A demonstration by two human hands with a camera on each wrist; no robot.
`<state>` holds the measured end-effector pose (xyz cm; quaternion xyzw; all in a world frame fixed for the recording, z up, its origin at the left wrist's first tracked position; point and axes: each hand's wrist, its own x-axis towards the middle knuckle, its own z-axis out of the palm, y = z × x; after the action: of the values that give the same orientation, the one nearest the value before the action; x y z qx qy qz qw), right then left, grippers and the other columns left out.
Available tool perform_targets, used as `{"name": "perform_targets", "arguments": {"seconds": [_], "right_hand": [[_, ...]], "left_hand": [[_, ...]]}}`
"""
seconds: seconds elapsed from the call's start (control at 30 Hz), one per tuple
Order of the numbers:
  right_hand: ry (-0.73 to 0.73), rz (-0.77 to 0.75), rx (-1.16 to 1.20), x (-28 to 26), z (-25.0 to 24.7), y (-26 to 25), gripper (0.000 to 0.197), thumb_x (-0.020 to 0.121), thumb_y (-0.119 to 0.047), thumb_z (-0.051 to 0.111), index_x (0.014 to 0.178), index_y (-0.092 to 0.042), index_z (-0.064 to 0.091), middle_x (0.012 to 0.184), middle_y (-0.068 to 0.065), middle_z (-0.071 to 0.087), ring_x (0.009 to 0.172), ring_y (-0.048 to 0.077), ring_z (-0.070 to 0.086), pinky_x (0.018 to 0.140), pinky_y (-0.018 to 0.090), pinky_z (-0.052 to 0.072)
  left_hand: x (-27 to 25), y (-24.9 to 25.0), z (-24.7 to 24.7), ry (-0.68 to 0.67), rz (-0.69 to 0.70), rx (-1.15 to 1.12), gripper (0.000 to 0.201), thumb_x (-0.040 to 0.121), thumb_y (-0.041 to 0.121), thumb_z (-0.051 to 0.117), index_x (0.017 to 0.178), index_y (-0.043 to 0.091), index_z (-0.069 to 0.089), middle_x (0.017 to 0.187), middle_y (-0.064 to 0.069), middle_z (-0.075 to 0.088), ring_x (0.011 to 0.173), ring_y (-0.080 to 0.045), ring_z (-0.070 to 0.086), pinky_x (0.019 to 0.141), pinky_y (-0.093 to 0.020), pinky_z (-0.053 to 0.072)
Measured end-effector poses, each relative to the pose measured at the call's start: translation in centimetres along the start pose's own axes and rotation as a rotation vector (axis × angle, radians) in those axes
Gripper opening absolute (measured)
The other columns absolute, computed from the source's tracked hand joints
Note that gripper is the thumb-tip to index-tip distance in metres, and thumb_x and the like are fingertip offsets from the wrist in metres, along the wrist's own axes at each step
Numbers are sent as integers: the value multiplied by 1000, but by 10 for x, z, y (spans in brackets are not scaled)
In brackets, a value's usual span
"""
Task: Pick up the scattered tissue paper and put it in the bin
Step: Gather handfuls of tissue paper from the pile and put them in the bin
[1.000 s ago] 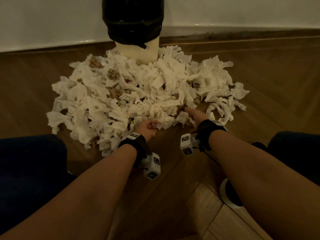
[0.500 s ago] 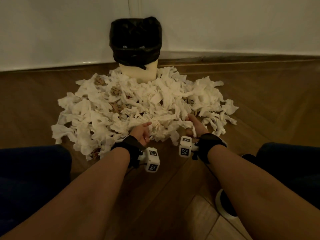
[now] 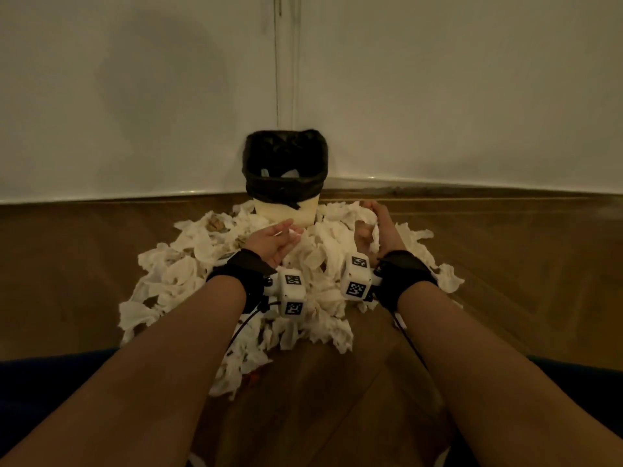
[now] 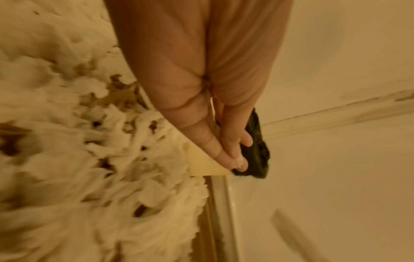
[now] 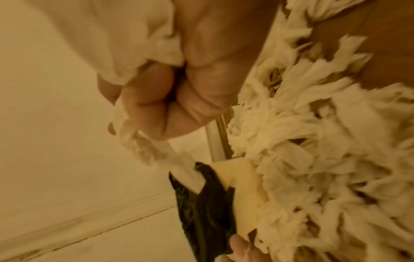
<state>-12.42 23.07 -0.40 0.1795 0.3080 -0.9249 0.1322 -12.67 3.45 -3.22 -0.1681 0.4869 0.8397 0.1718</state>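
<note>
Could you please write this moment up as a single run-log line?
right hand grips tissue clump | left hand open, empty | bin ahead, not reached | tissue pile on floor

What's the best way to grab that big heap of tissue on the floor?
Probably from above, at the heap's near middle: the tissue pile is loose, crumpled strips mounded against the bin, so curled fingers can bunch a handful anywhere on top. The right hand already grips a wad this way; the left hand is open, holding nothing.

Both hands reach forward, left (image 3: 273, 243) with straight fingers, right (image 3: 377, 232) clenched.
</note>
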Motion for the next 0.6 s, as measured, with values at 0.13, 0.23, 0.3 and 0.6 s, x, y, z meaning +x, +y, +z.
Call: {"name": "perform_targets", "arguments": {"seconds": [0.13, 0.23, 0.3, 0.6], "right_hand": [[-42, -68, 50, 19, 33, -13, 23, 97, -28, 46, 78, -18, 53, 43, -5, 37, 30, 5, 28, 32, 12, 19], [-82, -72, 41, 36, 54, -20, 16, 96, -29, 50, 86, -18, 56, 46, -3, 38, 32, 6, 27, 32, 12, 21], [-128, -83, 22, 51, 70, -24, 17, 97, -28, 47, 86, -17, 54, 47, -2, 40, 32, 5, 29, 31, 11, 23], [-123, -102, -53, 136, 124, -25, 14, 98, -21, 47, 91, -12, 55, 76, 5, 44, 36, 7, 41, 35, 10, 37]], "left_hand": [[9, 42, 12, 16, 96, -132, 35, 91, -2, 52, 127, 0, 49, 108, -12, 62, 97, -17, 62, 65, -17, 56], [21, 64, 15, 50, 141, -147, 28, 90, 5, 57, 118, 2, 56, 99, -9, 67, 94, -16, 64, 58, -16, 56], [32, 76, 13, 67, 170, -153, 27, 90, 5, 58, 116, 2, 57, 93, -8, 67, 87, -14, 67, 59, -18, 56], [95, 119, 4, 135, 243, -103, 33, 96, 1, 45, 128, -5, 49, 130, -17, 54, 115, -22, 57, 95, -26, 46]]}}
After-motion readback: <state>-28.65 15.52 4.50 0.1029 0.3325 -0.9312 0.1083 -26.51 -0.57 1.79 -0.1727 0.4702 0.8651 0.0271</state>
